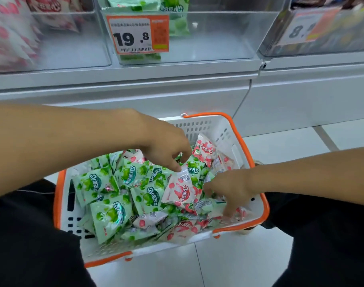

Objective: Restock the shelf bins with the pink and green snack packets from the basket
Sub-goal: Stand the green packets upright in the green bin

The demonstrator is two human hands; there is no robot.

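A white basket with an orange rim [250, 160] stands on the floor, full of green snack packets [106, 214] and pink snack packets [204, 151]. My left hand [164, 148] reaches down into it and pinches the top corner of a pink packet [180, 191] lying in the middle of the pile. My right hand [230, 189] is lower right in the basket, fingers spread and pressed down among the packets. Above, a clear shelf bin [208, 38] with a 19.8 price tag holds a few green packets; the bin to its left [13, 34] holds pink ones.
A third clear bin [322, 34] with a price tag sits at the upper right. The white shelf base [135, 90] runs across behind the basket. My knees in black trousers [28, 235] flank the basket on a white tiled floor.
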